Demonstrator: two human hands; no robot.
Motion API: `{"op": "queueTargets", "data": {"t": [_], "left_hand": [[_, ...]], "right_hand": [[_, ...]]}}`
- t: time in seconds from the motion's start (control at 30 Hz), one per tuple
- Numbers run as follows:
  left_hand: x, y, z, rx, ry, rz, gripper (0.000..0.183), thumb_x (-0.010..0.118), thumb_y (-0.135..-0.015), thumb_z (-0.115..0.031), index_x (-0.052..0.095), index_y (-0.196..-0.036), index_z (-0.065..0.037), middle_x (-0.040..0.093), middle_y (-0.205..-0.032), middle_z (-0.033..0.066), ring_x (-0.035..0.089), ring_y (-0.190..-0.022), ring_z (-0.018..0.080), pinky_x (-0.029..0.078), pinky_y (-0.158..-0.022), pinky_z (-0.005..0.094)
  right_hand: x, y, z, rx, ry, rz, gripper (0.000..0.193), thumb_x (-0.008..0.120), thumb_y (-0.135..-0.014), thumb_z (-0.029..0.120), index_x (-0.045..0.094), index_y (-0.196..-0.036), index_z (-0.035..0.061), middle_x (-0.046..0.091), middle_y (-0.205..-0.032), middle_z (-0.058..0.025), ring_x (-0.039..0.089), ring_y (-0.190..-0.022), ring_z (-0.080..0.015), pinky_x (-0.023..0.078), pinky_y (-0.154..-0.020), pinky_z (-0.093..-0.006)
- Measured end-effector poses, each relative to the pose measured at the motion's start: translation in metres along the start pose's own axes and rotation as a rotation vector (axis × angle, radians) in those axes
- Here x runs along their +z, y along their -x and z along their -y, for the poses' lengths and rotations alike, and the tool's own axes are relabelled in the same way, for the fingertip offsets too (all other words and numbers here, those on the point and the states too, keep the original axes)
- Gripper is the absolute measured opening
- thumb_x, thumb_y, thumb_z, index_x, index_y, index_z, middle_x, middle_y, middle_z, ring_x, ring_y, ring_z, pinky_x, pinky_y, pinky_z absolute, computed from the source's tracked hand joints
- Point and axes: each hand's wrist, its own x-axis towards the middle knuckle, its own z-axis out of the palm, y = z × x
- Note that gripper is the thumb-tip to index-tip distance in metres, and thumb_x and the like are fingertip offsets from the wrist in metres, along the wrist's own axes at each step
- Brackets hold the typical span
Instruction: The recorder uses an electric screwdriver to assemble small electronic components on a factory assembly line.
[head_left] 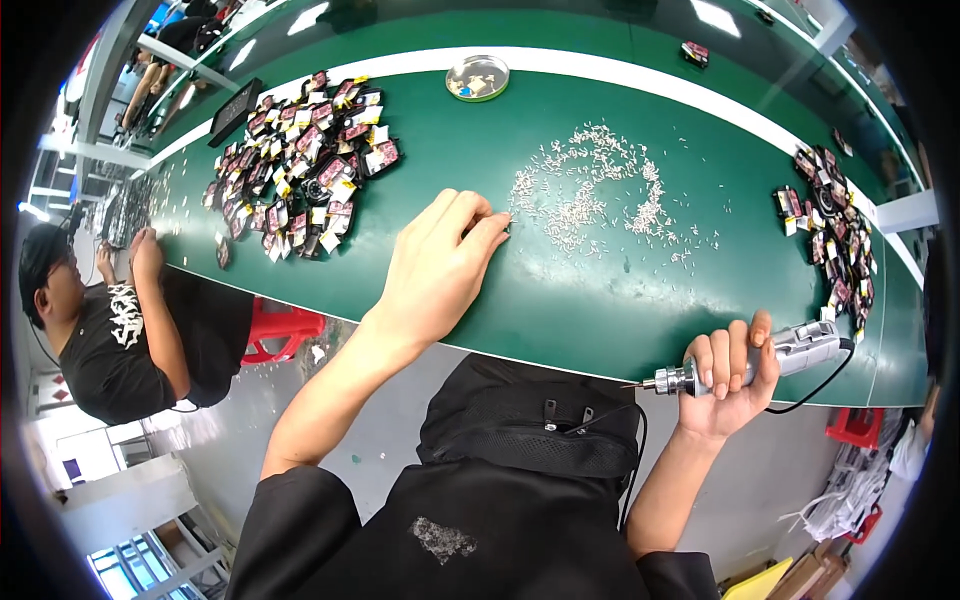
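My left hand (440,260) is over the green table, thumb and fingertips pinched at the left edge of a loose scatter of small silvery screws (590,205). Whatever is between those fingertips is too small to make out. In my right hand (735,375), at the table's near edge, is a grey electric screwdriver (805,348). My fingers wrap round its body, and its thin bit points left. A black cord runs from its rear end.
Many small black devices with pink faces and white tags (305,160) lie heaped at left; another group (840,235) lies at right. A round tin (477,78) and black tray (235,112) stand farther back. A co-worker (120,320) sits at left near a red stool (275,328).
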Motion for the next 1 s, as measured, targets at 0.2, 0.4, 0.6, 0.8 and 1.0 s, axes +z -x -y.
{"op": "queueTargets", "data": {"t": [0.2, 0.4, 0.6, 0.8, 1.0], "left_hand": [[0.003, -0.005, 0.008, 0.181, -0.105, 0.070, 0.017, 0.068, -0.070, 0.003, 0.059, -0.084, 0.001, 0.054, -0.079, 0.0073, 0.054, -0.068, 0.0227, 0.045, -0.055, 0.0334], [0.005, -0.015, 0.006, 0.041, 0.071, 0.105, 0.016, 0.060, -0.073, 0.008, 0.049, -0.082, 0.001, 0.050, -0.077, 0.0124, 0.053, -0.067, 0.0261, 0.044, -0.058, 0.0341], [0.013, -0.004, -0.050, -0.075, 0.501, 0.043, 0.007, 0.052, -0.080, 0.009, 0.050, -0.083, 0.003, 0.055, -0.075, 0.0105, 0.053, -0.063, 0.0189, 0.044, -0.060, 0.0280], [0.024, 0.010, -0.094, -0.197, 0.997, -0.011, 0.014, 0.065, -0.070, 0.011, 0.063, -0.082, 0.005, 0.063, -0.077, 0.0117, 0.058, -0.064, 0.0153, 0.045, -0.056, 0.0252], [0.026, 0.015, -0.113, -0.387, 1.422, 0.072, 0.009, 0.063, -0.074, 0.011, 0.064, -0.082, 0.007, 0.060, -0.081, 0.0124, 0.056, -0.066, 0.0121, 0.045, -0.062, 0.0233]], "right_hand": [[-0.003, 0.001, 0.001, -0.009, -0.001, -0.006, 0.011, 0.044, -0.093, 0.015, 0.041, -0.088, 0.0063, 0.036, -0.051, 0.0012, 0.036, -0.040, -0.0085, 0.036, -0.046, -0.0261], [-0.004, 0.004, 0.003, 0.003, 0.000, -0.008, 0.011, 0.044, -0.093, 0.016, 0.042, -0.088, 0.0063, 0.037, -0.051, 0.0014, 0.036, -0.040, -0.0086, 0.037, -0.046, -0.0262], [0.009, 0.002, 0.005, -0.063, 0.021, -0.033, 0.013, 0.044, -0.093, 0.019, 0.044, -0.087, 0.0073, 0.036, -0.049, 0.0021, 0.035, -0.039, -0.0087, 0.036, -0.045, -0.0254], [0.038, -0.003, 0.015, -0.150, -0.058, 0.116, 0.012, 0.047, -0.092, 0.019, 0.048, -0.090, 0.0065, 0.039, -0.051, 0.0024, 0.037, -0.041, -0.0076, 0.036, -0.048, -0.0249], [0.053, 0.001, 0.020, -0.227, -0.029, 0.029, 0.009, 0.054, -0.087, 0.014, 0.048, -0.084, 0.0075, 0.037, -0.051, 0.0046, 0.036, -0.039, -0.0046, 0.034, -0.048, -0.0204]]}}
